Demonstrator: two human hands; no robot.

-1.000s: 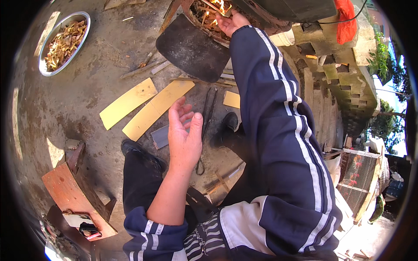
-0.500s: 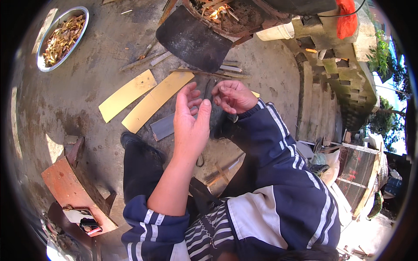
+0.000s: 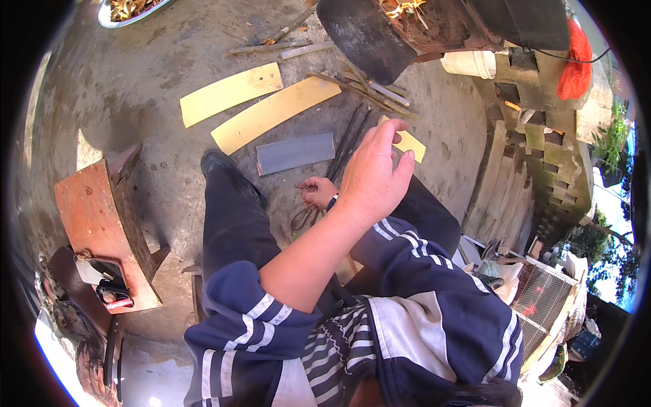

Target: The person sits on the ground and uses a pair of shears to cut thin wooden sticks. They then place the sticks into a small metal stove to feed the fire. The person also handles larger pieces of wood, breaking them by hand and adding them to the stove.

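My left hand (image 3: 377, 178) reaches across to the right, its thumb and fingers apart with nothing held. Just beyond its fingertips a small yellow piece of board (image 3: 411, 144) shows, partly hidden by the hand. Lower down, beneath my left forearm, my right hand (image 3: 317, 192) closes around long dark metal tongs (image 3: 349, 139) near their looped handles; part of the grip is hidden. The tong arms point away from me. A grey strip of board (image 3: 296, 154) lies on the ground to their left, with two long yellow boards (image 3: 277, 114) beyond it.
Ahead stands a fire pit with burning wood (image 3: 407, 9) and a dark metal plate (image 3: 366, 41). Sticks (image 3: 308, 49) lie nearby. A low wooden stool (image 3: 95, 227) is at left, a white bucket (image 3: 469, 64) at right. A basin of dry leaves (image 3: 132, 11) sits far left.
Both hands were raised before my chest. My right hand has gone down to the tongs' handles, and my left hand has moved right, above it. The view has shifted.
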